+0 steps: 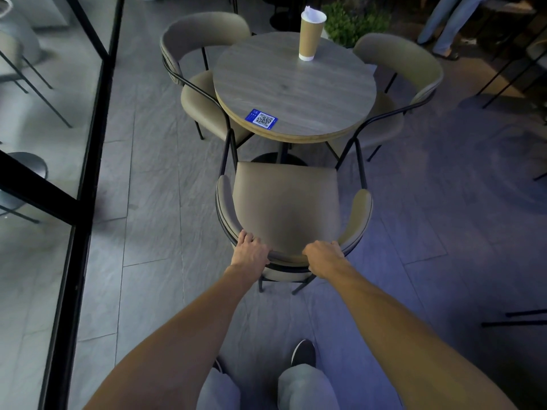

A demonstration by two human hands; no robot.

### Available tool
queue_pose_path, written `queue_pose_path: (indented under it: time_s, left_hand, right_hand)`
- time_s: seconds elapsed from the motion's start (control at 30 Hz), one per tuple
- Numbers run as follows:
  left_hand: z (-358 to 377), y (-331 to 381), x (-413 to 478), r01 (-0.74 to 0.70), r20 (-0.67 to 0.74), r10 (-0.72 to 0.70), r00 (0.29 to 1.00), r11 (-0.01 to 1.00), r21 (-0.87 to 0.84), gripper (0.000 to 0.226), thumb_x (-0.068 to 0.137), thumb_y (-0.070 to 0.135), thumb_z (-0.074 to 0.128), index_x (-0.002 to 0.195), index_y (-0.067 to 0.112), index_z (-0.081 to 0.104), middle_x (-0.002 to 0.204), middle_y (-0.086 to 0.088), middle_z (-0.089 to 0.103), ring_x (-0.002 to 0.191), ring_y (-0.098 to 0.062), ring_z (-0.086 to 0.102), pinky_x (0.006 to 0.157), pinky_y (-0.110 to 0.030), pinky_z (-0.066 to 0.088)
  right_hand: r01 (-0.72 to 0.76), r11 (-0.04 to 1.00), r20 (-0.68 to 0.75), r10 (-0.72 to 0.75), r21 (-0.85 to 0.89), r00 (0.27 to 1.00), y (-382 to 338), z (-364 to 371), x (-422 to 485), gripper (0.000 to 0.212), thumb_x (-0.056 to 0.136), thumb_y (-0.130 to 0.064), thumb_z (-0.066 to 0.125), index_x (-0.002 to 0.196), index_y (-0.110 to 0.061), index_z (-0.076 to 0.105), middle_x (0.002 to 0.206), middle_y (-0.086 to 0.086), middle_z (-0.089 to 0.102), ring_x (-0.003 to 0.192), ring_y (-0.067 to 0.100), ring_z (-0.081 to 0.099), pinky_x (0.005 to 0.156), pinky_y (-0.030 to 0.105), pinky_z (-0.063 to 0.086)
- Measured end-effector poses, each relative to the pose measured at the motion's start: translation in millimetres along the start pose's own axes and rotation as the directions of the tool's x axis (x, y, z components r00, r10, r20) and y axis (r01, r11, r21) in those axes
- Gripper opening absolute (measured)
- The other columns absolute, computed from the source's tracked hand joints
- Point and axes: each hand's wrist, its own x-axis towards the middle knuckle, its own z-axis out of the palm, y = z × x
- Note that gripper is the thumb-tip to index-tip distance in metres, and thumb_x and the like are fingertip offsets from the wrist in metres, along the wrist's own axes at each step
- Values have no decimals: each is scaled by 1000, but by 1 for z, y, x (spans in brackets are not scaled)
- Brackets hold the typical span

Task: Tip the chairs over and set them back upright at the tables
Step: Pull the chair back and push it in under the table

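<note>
Your dark shoe [303, 352] is planted on the grey floor beneath your arms. Your left hand [251, 250] and right hand [324, 257] both grip the curved backrest of the near chair [285, 202], fingers curled over its top edge. This chair faces the round table [296, 93], with its seat just short of the rim. 2 more chairs are tucked in there, the left chair [201, 99] and the right chair [399, 63]. A QR card [262, 119] lies on the near edge of the tabletop, and 1 paper cup [309, 37] stands at the far side.

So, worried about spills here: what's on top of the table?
A paper cup stands near the far edge; a blue QR card lies flat at the near edge. Whether the cup holds liquid can't be seen.
</note>
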Motion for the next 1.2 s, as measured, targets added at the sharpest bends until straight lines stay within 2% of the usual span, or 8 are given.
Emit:
queue_pose_path:
  time_s: [0.3,0.4,0.57,0.77,1.0,1.2]
  left_hand:
    - [-3,-3,3,-21,53,21,998,1000,-3,40,100,44,53,133,24,59,131,-10,59,130,-31,43,120,-48,18]
    - [-13,-2,2,-30,70,34,997,998,-61,45,100,49,47,134,22,58,133,-11,59,129,-31,46,117,-46,25]
    - [-43,6,-12,-21,62,33,998,982,-188,45,103,47,41,135,19,56,134,-13,56,127,-33,49,107,-46,39]
    - [-93,27,-23,-106,-17,105,994,977,-185,42,103,46,41,132,17,52,132,-15,55,123,-37,51,99,-49,42]
    - [-173,83,-7,-175,-135,156,979,973,-149,48,103,50,36,137,18,50,135,-15,52,125,-37,48,101,-50,39]
    - [-240,157,27,-172,-196,145,970,977,-126,44,103,48,36,133,19,49,135,-16,52,125,-38,48,101,-51,39]
  right_hand:
    - [0,1000,-24,0,-4,1000,0,2,-3,25,90,-5,57,112,-13,66,113,10,68,109,29,61,93,41,41]
    - [-2,1000,-24,3,30,1000,-1,-3,-8,24,90,-7,56,111,-13,64,111,11,67,107,31,60,91,42,43]
    - [0,992,-69,9,129,998,1,-18,-21,24,94,-24,55,115,-14,62,114,10,67,108,31,60,91,42,46]
    - [-24,984,-170,54,178,984,13,-48,-51,40,97,-38,53,129,-15,57,126,11,61,119,33,53,96,43,41]
    - [-60,976,-250,112,209,962,68,-94,-82,44,96,-44,50,129,-15,55,130,11,58,123,34,49,97,45,39]
    - [-62,982,-303,115,181,946,164,-129,-105,44,97,-42,48,129,-13,51,131,13,56,123,36,48,101,48,39]
